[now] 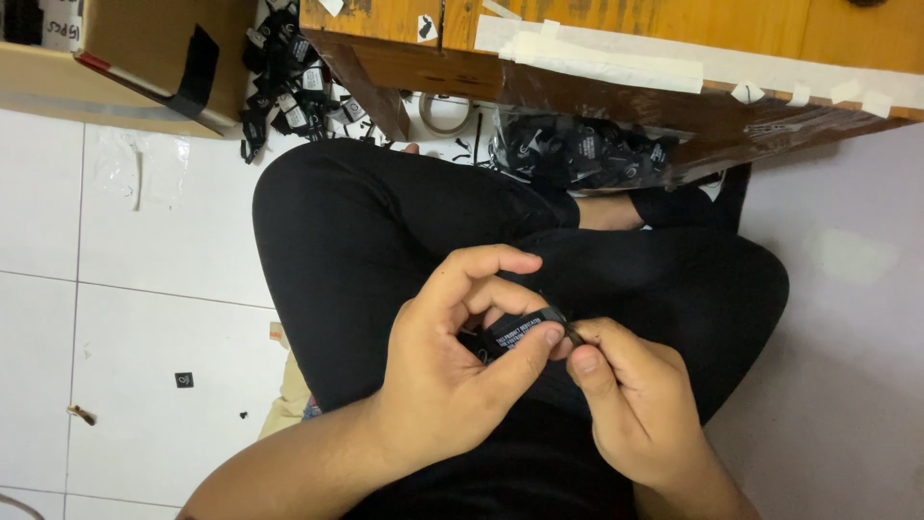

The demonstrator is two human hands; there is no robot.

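Note:
My left hand [452, 376] pinches a small black fabric label with white print [520, 330] between thumb and fingers, over my lap. My right hand [635, 395] touches the same label at its right end, thumb and forefinger closed on a thin dark piece there [572, 333]. Both hands sit above my crossed legs in black trousers [385, 221].
A low wooden table [616, 39] with strips of white tape stands ahead. A clear bag of black labels [577, 149] lies under it, a second pile [289, 67] to the left, and a tape roll [445, 114] between. A cardboard box [144, 58] sits top left on white floor tiles.

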